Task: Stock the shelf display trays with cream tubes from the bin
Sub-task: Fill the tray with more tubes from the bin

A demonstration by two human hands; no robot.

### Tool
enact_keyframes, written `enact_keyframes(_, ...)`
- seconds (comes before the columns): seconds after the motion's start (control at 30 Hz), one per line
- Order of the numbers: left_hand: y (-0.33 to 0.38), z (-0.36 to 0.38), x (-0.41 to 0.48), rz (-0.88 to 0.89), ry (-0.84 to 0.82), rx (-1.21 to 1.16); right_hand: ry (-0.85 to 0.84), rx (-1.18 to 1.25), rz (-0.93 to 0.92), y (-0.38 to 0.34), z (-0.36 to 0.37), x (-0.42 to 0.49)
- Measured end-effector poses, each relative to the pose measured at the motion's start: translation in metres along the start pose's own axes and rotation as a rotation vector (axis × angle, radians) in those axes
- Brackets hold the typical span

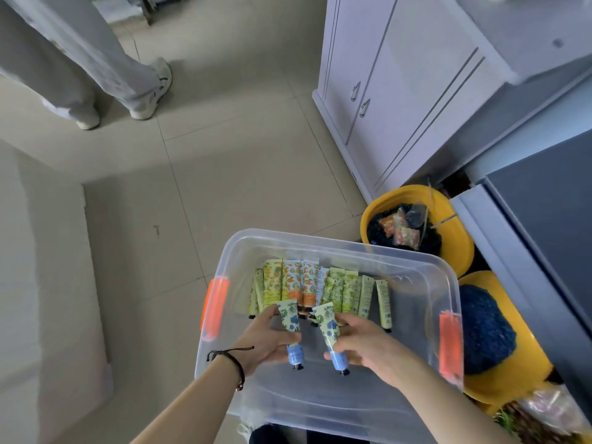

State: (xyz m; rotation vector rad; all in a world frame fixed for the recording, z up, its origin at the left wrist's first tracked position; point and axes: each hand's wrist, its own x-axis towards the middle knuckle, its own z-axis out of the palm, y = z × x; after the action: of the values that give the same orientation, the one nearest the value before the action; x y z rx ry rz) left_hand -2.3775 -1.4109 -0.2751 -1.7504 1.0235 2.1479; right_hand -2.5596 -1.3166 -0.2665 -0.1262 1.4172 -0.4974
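Over the clear plastic bin, each hand's fingers hold one blue-flowered cream tube, left hand and right hand, probably ready for shelving.

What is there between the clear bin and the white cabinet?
In the head view, a yellow basin with dark contents sits between the clear bin and the white cabinet.

I am in what looks like a small shop or its stockroom. Pale floor tiles run up to a white cabinet with two metal handles. Just beside my clear bin of printed cream tubes, yellow tubs heaped with packeted goods stand on the floor, and another person's legs stand across the tiles.
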Motion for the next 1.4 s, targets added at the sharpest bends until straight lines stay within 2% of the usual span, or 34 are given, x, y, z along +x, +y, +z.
enact_keyframes(0.1,0.027,0.000,-0.018,0.073,0.008,0.032,0.064,-0.014,-0.073,-0.021,0.005,-0.018)
enact_keyframes(0.23,0.079,-0.006,-0.052,0.221,0.039,0.137,0.211,-0.109,-0.276,-0.059,0.012,-0.047)
enact_keyframes(0.4,0.164,-0.021,-0.120,0.461,0.017,0.232,0.313,-0.310,-0.511,-0.143,0.024,-0.104)
enact_keyframes(0.57,0.246,-0.035,-0.209,0.703,0.023,0.295,0.420,-0.462,-0.761,-0.237,0.044,-0.194)
enact_keyframes(0.8,0.340,-0.041,-0.363,1.017,0.073,0.498,0.545,-0.537,-1.046,-0.335,0.078,-0.359)
enact_keyframes(1.03,0.418,-0.016,-0.532,1.379,0.143,0.666,0.786,-0.682,-1.178,-0.406,0.093,-0.542)
enact_keyframes(1.13,0.445,0.009,-0.587,1.479,0.174,0.736,0.860,-0.748,-1.194,-0.417,0.087,-0.619)
enact_keyframes(1.4,0.487,0.129,-0.662,1.646,0.051,0.946,1.092,-0.785,-1.044,-0.384,0.036,-0.759)
